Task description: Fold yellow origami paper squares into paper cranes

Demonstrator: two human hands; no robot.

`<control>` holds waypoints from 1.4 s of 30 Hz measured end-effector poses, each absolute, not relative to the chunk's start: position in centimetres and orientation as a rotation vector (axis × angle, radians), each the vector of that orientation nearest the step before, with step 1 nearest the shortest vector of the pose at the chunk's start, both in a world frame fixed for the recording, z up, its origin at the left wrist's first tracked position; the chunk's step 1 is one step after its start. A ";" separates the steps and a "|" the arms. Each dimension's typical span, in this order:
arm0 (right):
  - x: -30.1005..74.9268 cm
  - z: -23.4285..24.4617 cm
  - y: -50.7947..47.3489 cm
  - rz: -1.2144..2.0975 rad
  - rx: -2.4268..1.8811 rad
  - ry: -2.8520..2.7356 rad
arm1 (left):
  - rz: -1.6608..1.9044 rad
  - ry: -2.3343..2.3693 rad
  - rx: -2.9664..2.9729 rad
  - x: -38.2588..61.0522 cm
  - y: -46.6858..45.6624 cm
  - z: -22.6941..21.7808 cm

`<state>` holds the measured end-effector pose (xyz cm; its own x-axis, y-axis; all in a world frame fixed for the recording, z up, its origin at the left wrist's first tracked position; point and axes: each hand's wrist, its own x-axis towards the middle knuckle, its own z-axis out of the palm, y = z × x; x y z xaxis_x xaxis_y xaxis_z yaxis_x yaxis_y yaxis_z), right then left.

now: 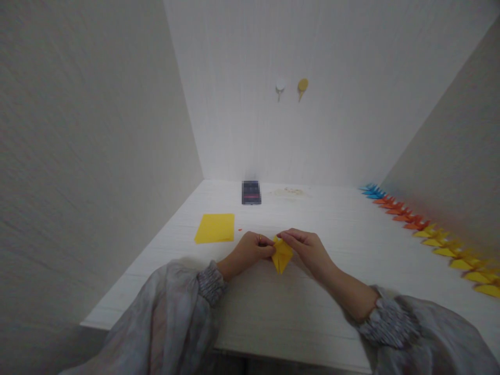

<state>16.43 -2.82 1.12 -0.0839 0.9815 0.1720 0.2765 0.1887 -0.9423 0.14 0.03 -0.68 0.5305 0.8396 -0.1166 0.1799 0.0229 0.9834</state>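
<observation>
At the white counter [273, 312], a row of folded paper figures [425, 229] lines the right wall and yellow sheets [215, 227] lie far left. Your left hand [248, 251] and right hand [310, 250] pinch a folded yellow paper [282, 256] at center, near you.

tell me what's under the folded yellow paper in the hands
Only the white table shows beneath the folded yellow paper. The left hand and right hand pinch its top, their fingers covering that part; whether its tip touches the table is unclear.
</observation>
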 end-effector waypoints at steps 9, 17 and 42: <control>16.4 1.1 -3.0 1.061 -1.185 -1.460 | 0.633 0.877 1.397 0.3 -0.3 0.0; 16.5 0.9 -3.0 1.064 -1.201 -1.414 | 0.607 0.862 1.288 0.4 -0.6 0.5; 16.3 0.3 -3.0 1.084 -1.232 -1.515 | 0.620 0.809 1.289 0.4 -1.0 0.4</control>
<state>16.31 -2.95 0.31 -0.1237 0.9870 0.1027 0.2218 0.1284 -0.9666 0.42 -0.95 0.45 0.5876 0.7903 -0.1738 0.0377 0.1878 0.9815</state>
